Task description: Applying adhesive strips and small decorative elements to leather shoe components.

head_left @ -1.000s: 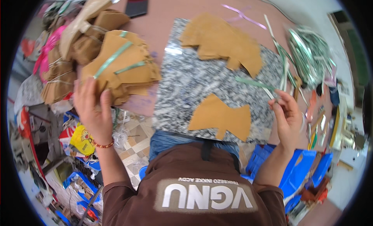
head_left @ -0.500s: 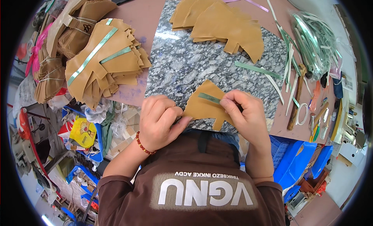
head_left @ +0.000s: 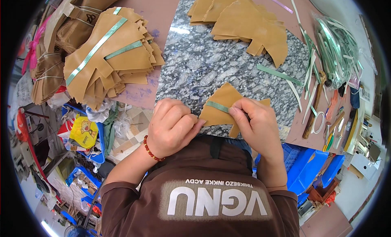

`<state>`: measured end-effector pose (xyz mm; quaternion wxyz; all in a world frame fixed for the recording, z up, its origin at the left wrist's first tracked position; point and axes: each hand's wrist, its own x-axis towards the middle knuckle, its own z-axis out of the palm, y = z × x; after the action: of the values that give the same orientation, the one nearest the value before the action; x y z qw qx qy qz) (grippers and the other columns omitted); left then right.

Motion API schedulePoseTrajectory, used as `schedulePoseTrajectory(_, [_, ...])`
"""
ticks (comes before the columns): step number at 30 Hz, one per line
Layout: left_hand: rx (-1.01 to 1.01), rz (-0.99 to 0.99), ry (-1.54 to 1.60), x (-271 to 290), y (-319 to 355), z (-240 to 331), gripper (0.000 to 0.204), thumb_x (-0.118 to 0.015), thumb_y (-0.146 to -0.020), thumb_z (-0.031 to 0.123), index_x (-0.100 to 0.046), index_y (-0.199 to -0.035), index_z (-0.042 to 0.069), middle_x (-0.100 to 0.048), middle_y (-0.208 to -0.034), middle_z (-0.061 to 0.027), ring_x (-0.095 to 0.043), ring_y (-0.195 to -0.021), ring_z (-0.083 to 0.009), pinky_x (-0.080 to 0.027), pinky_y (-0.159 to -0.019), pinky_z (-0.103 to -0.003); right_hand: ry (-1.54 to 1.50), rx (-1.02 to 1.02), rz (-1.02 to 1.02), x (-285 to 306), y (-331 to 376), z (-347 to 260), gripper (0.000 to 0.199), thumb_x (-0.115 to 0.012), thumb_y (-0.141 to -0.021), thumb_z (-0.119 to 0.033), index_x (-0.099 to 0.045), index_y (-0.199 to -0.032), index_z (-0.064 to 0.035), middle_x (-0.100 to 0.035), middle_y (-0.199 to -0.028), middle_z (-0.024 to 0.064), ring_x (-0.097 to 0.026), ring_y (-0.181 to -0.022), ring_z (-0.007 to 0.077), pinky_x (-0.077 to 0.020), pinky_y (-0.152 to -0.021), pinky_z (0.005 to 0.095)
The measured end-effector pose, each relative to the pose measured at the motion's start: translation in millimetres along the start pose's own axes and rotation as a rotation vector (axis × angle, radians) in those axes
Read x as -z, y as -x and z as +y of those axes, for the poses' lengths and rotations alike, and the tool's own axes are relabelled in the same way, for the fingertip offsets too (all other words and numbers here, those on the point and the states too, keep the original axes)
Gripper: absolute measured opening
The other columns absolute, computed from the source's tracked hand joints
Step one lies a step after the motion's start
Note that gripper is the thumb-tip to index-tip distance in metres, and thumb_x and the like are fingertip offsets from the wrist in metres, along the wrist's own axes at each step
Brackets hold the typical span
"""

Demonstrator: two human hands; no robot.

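Note:
A tan leather-like piece (head_left: 223,91) with a wavy top edge and a short tab lies at the near edge of the speckled stone slab (head_left: 195,70). Across its face runs a short green strip (head_left: 217,106). My left hand (head_left: 171,125), fingers curled, pinches the piece's left corner between thumb and forefinger. Thumb and fingertips of my right hand (head_left: 258,121) close on the strip's right end, against the piece. That hand covers much of the piece's right side; a corner peeks out behind it.
Similar tan pieces (head_left: 248,23) lie fanned at the slab's far side. At left is a stack (head_left: 118,53) with green strips on it, beside tied bundles (head_left: 49,74). Loose green strips (head_left: 279,74), a bag of strips (head_left: 336,49), a hammer (head_left: 314,110) and hand tools are at right.
The view has shifted slightly, so the slab and stacks sit differently in it. My right hand has shifted a little over the piece, and a right corner now shows behind it. Both grips stay closed.

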<state>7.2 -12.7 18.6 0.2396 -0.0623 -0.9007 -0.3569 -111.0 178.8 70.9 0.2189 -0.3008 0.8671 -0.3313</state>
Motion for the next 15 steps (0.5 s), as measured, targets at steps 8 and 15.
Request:
schedulePoseTrajectory(8, [-0.015, 0.023, 0.007, -1.5, -0.1, -0.4, 0.029, -0.086, -0.062, 0.003, -0.062, -0.077, 0.007, -0.056, -0.081, -0.0056, -0.057, -0.076, -0.0258, -0.045, -0.067, -0.037, 0.039, -0.003, 0.015, -0.8, 0.6, -1.0, 0.015, -0.064, -0.092, -0.014, -0.063, -0.082, -0.0027, -0.062, -0.072, 0.013, -0.062, -0.064, 0.0325, -0.0458, -0.056, 0.0409])
schedulePoseTrajectory(15, [-0.02, 0.017, 0.006, -2.4, 0.7, -0.5, 0.029, -0.086, -0.062, 0.003, -0.062, -0.077, 0.007, -0.056, -0.08, -0.0056, -0.058, -0.076, -0.0259, -0.046, -0.067, -0.037, -0.14, -0.045, -0.052, 5.4, 0.3, 4.2, 0.014, -0.063, -0.093, -0.014, -0.064, -0.086, -0.0021, -0.062, -0.073, 0.0128, -0.061, -0.063, 0.0296, -0.0458, -0.057, 0.037])
